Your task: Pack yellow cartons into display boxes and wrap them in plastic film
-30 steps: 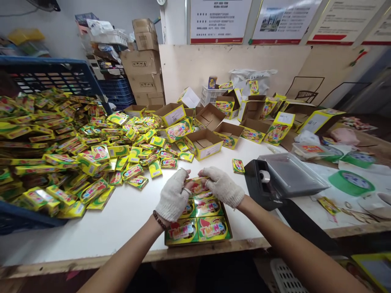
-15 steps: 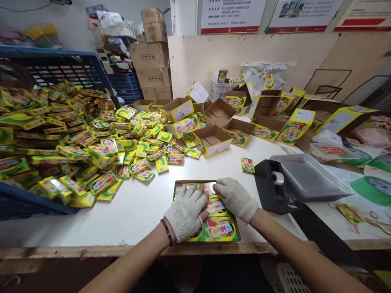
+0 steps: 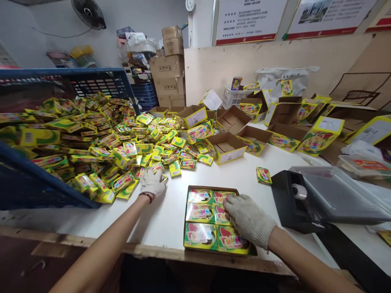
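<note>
A shallow open carton (image 3: 185,219) stands near the table's front edge. Inside, small yellow-green boxes (image 3: 200,234) lettered "TWINS" lie face up in two columns and three rows. My gloved right hand (image 3: 249,217) rests over the carton's right side, fingertips on the upper right boxes, gripping nothing visible. Farther left, my gloved left hand (image 3: 152,182) reaches to the near edge of a heap of the same small boxes (image 3: 122,156). Its fingers are apart and touch boxes there; the fingertips are partly hidden among them.
A tipped blue crate (image 3: 49,175) spills the heap from the left. Several open yellow display boxes (image 3: 230,156) stand along the back. One loose small box (image 3: 263,175) lies right of centre, beside a black tape dispenser (image 3: 288,199) and a clear plastic tray (image 3: 332,195).
My left hand has left the carton and moved left to the heap, uncovering the left column. My right hand stays at the carton's right side. The view has swung left.
</note>
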Demonstrator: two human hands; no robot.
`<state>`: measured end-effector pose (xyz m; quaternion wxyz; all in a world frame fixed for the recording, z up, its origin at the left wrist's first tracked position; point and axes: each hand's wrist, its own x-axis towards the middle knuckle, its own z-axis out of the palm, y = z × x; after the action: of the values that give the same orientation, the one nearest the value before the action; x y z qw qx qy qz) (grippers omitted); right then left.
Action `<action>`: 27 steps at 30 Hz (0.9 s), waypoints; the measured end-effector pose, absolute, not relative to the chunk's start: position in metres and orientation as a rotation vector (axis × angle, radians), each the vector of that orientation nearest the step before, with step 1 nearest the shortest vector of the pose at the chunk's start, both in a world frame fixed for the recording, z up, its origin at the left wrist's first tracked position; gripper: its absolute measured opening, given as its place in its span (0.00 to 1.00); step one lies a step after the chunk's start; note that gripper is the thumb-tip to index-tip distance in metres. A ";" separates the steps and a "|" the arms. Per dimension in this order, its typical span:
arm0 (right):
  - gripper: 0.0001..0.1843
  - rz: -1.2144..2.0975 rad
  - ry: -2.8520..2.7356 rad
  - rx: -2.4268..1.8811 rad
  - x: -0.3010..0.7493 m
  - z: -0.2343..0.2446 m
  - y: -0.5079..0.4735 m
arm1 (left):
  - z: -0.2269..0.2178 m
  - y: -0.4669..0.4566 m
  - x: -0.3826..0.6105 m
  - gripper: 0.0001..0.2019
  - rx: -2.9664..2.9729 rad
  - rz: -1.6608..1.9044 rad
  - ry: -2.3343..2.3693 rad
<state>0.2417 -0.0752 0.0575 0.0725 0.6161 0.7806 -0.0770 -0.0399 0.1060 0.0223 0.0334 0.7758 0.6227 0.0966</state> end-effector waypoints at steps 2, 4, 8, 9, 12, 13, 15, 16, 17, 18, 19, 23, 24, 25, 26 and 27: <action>0.13 -0.228 2.328 1.879 0.240 0.062 -0.075 | 0.017 0.117 -0.059 0.33 2.361 0.229 1.954; 0.13 -0.216 2.321 1.917 0.237 0.062 -0.076 | 0.013 0.114 -0.067 0.37 2.377 0.176 1.923; 0.14 -0.212 2.334 1.947 0.235 0.055 -0.081 | 0.012 0.085 -0.065 0.28 2.414 0.166 1.854; 0.14 -0.212 2.339 1.950 0.235 0.055 -0.081 | 0.011 0.077 -0.064 0.25 2.407 0.184 1.845; 0.13 -0.215 2.347 1.951 0.238 0.059 -0.080 | 0.008 0.066 -0.065 0.19 2.296 0.270 1.877; 0.13 -0.222 2.347 1.949 0.240 0.061 -0.079 | 0.007 0.066 -0.067 0.16 2.229 0.309 1.904; 0.12 -0.239 2.357 1.982 0.243 0.066 -0.077 | 0.007 0.068 -0.072 0.13 2.092 0.416 1.948; 0.12 -0.255 2.386 2.031 0.243 0.067 -0.077 | 0.008 0.067 -0.073 0.14 2.038 0.488 1.955; 0.13 -0.288 2.441 2.102 0.242 0.067 -0.077 | 0.011 0.065 -0.073 0.16 1.998 0.566 1.949; 0.13 -0.353 2.513 2.192 0.237 0.066 -0.077 | 0.015 0.059 -0.069 0.19 1.976 0.641 1.937; 0.15 -0.462 2.594 2.292 0.230 0.064 -0.077 | 0.019 0.051 -0.063 0.23 1.963 0.738 1.904; 0.24 -1.388 2.825 2.474 0.182 0.057 -0.077 | 0.037 -0.011 -0.016 0.30 1.956 1.272 1.460; 0.25 -1.585 2.839 2.466 0.170 0.058 -0.076 | 0.039 -0.026 -0.005 0.29 2.024 1.318 1.323; 0.24 -1.703 2.842 2.467 0.162 0.060 -0.075 | 0.039 -0.038 0.003 0.29 2.106 1.339 1.181; 0.22 -1.724 2.831 2.489 0.157 0.063 -0.073 | 0.038 -0.046 0.007 0.30 2.173 1.325 1.069; 0.21 -1.661 2.797 2.535 0.157 0.067 -0.072 | 0.035 -0.048 0.006 0.31 2.219 1.293 0.997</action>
<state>0.1571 -0.0720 0.0665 -0.4717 0.5420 0.5980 -0.3551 0.0059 -0.0475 0.0353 0.1920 0.7905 0.3552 0.4606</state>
